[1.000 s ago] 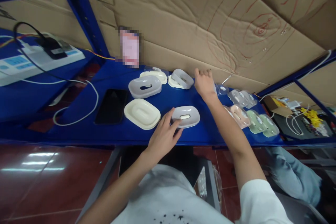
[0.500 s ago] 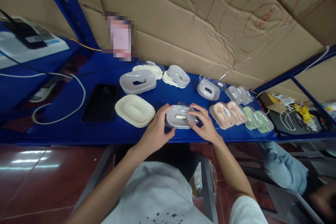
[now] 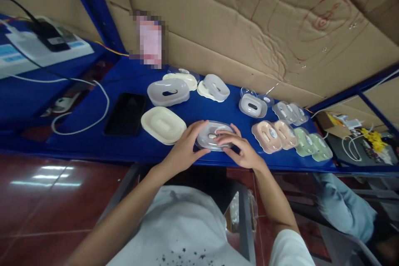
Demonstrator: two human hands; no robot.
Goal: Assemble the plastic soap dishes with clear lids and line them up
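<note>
A grey soap dish point(image 3: 206, 136) with a clear plastic cover over it sits at the front edge of the blue table. My left hand point(image 3: 187, 143) is closed around its left end, thumb at the near side and fingers at the far side. On the right end my right hand point(image 3: 241, 147) grips the dish, with some fingers laid across the cover. Just left of my left hand lies a cream oval tray point(image 3: 163, 124). Behind it stands a larger grey dish point(image 3: 168, 92) with an oval hole in its middle.
Toward the back are a cream piece point(image 3: 205, 91) with a grey dish point(image 3: 216, 87) leaning on it, and another grey dish point(image 3: 252, 106). Covered pink dishes point(image 3: 266, 137) and green dishes point(image 3: 304, 143) stand at right. A black phone-like slab point(image 3: 124, 114) lies left. A person's denim-clad leg point(image 3: 346, 208) shows lower right.
My right hand's fingers have come further across the top of the soap dish, and the clear cover now lies flatter over it. The view has shifted slightly.
</note>
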